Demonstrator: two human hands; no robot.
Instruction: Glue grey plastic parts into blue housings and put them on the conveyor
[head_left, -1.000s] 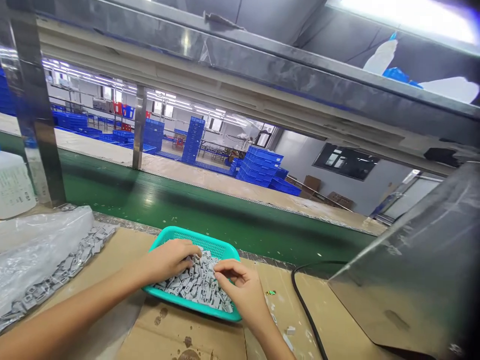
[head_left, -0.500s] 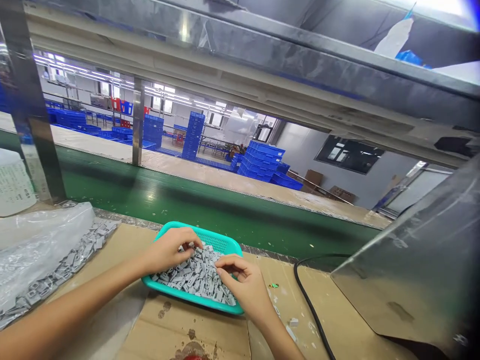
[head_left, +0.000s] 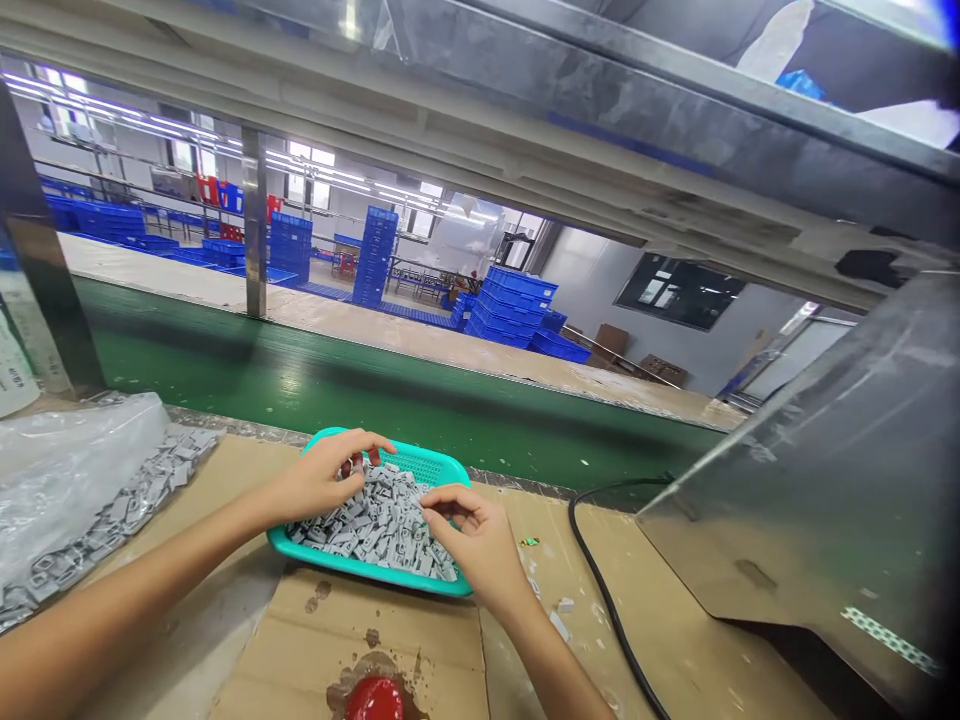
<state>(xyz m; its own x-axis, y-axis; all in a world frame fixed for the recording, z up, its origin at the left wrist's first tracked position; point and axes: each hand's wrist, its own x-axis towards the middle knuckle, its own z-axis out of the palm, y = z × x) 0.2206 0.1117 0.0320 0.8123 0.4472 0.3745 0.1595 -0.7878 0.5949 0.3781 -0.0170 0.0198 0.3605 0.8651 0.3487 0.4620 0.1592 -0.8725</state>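
Parts: a heap of small grey plastic parts point(head_left: 371, 525) lies loose and jumbled, directly under both hands.

Basket: the parts fill a shallow teal perforated basket point(head_left: 431, 462), which sits between the hands on the bench.

Left hand: the left hand point(head_left: 322, 480) reaches over the far side of the heap, fingers curled and partly closed, their tips among the parts; whether it grips a piece cannot be told.

Right hand: the right hand point(head_left: 480, 540) rests at the near right of the heap, fingers bent inward and touching the parts; any grip cannot be told.

Left of the hands: a clear plastic bag point(head_left: 75, 480) lies with more grey parts point(head_left: 127, 510) spilling along its edge.

Below the hands: a stained cardboard sheet point(head_left: 375, 620) carries a red object point(head_left: 373, 700).

Right of the hands: a black cable point(head_left: 600, 590) curves beside an angled steel panel point(head_left: 787, 470).

Beyond the hands: a green conveyor belt point(head_left: 300, 385) runs across, with stacked blue plastic crates point(head_left: 510, 310) farther off.
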